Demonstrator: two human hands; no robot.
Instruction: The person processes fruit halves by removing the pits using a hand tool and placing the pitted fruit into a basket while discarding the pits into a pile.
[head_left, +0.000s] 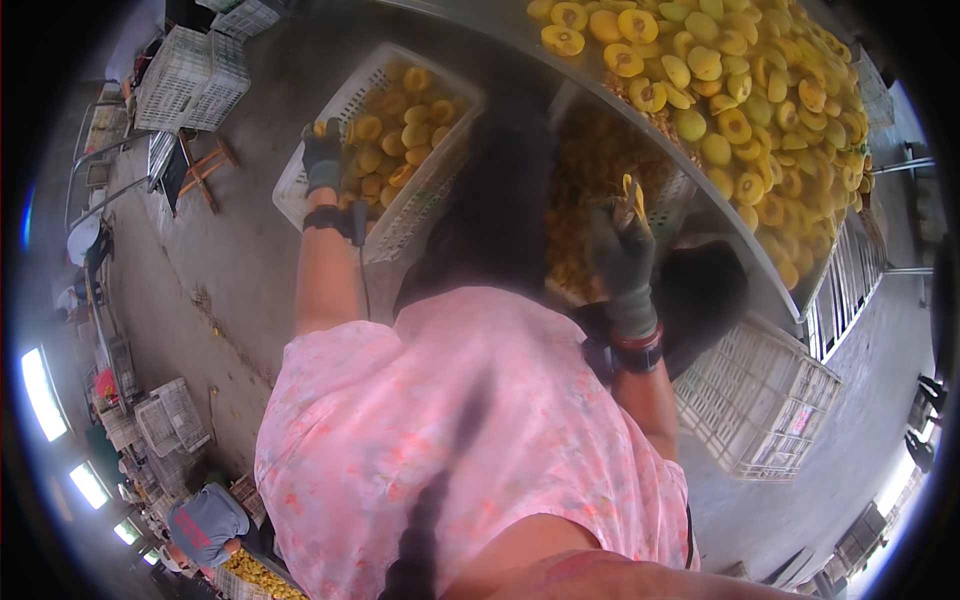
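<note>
My left hand (322, 154), in a dark glove, is over the near-left rim of a white plastic crate (289, 187) that holds halved yellow fruit (416, 135). A piece of yellow fruit (321, 128) shows at its fingertips. My right hand (624, 251), gloved too, is closed around a small tool with a metal tip (626, 206), blurred, and a strip of yellow fruit (636, 196) lies against that tip. It hovers beside a container of brown scraps (574, 195), under the edge of a metal table (697, 169) heaped with halved yellow fruit (750, 97).
An upturned-looking white crate (757, 397) stands on the floor at the right. Stacked crates (191, 79) and a wooden stand (204, 172) are at the upper left. Another person (208, 521) bends over fruit at the lower left. My dark-clad legs are between the containers.
</note>
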